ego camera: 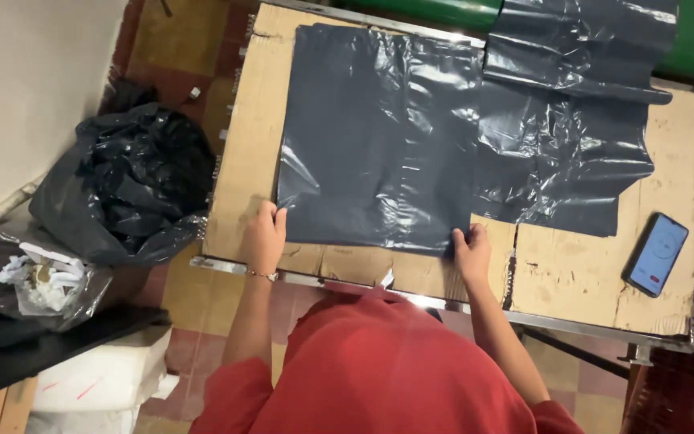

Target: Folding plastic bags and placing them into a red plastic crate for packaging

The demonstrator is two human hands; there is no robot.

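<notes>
A dark grey plastic sheet lies flat on the cardboard-covered table. My left hand pinches its near left corner. Gripping the sheet's near edge further right is my right hand. More dark plastic lies crumpled beside it on the right and runs up to the table's far edge. A thin bracelet sits on my left wrist, and my sleeves are red.
A smartphone with a lit screen lies at the table's right. A stuffed black bin bag sits on the floor to the left, beside a clear bag of white scraps. Green containers stand behind the table.
</notes>
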